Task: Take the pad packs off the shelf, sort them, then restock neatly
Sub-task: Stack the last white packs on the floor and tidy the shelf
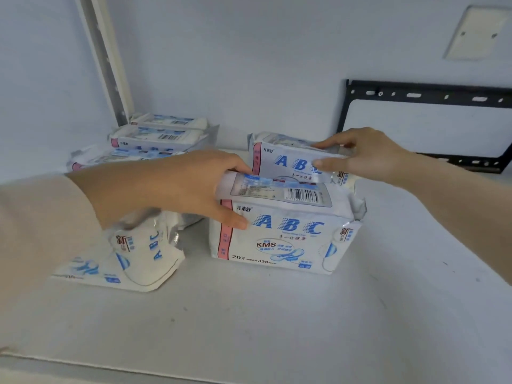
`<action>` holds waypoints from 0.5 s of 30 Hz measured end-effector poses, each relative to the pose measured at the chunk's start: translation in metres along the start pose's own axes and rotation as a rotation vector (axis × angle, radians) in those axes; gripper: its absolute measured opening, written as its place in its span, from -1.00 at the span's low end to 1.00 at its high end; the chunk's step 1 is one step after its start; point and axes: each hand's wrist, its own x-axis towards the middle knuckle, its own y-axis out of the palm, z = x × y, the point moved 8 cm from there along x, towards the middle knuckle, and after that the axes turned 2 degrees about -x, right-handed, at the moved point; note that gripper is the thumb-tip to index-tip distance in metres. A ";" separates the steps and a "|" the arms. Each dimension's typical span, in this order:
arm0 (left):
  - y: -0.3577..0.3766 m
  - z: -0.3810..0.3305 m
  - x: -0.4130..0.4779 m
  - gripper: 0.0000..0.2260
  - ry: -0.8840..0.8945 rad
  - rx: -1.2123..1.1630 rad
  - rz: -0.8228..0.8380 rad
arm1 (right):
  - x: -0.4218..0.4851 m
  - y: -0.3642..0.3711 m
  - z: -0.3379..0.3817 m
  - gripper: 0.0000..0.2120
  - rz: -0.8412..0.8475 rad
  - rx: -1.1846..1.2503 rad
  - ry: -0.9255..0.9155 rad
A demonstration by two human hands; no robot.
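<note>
On the white shelf (pixel 277 314), left hand (pixel 188 187) clasped round front pack (pixel 285 236), right hand (pixel 368 153) round rear pack (pixel 282 162); stacked packs (pixel 155 137) back-left.

front pack (pixel 285 239): white, blue "abc" print, pink side strip, standing upright, barcode face up, mid-shelf
rear pack (pixel 288 162): same print, upright, just behind the front pack
lying pack (pixel 133 259): flat, turned sideways, left of the front pack
stack (pixel 158 137): three packs piled flat, back left corner
shelf (pixel 277 328): white, scuffed

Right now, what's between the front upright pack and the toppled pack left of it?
Head view: only a bare strip of shelf between front upright pack and toppled pack.
</note>
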 end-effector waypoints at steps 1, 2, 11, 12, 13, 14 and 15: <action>-0.003 0.004 0.005 -0.38 0.003 0.000 -0.007 | 0.007 0.002 0.001 -0.69 -0.008 0.003 -0.007; -0.005 0.007 0.009 -0.36 0.007 0.003 -0.011 | 0.014 0.005 0.001 -0.68 -0.018 0.007 -0.013; -0.014 0.038 0.047 -0.21 -0.005 0.085 0.007 | 0.073 0.034 0.001 -0.65 0.035 -0.061 -0.055; -0.014 0.041 0.050 -0.20 -0.008 0.093 0.014 | 0.079 0.036 0.000 -0.66 0.044 -0.059 -0.055; -0.014 0.044 0.053 -0.20 -0.013 0.095 0.022 | 0.084 0.037 -0.001 -0.66 0.057 -0.059 -0.055; -0.013 0.047 0.055 -0.19 -0.019 0.094 0.027 | 0.089 0.038 -0.001 -0.66 0.068 -0.056 -0.053; -0.014 0.049 0.057 -0.19 -0.025 0.093 0.030 | 0.095 0.039 -0.001 -0.65 0.079 -0.050 -0.051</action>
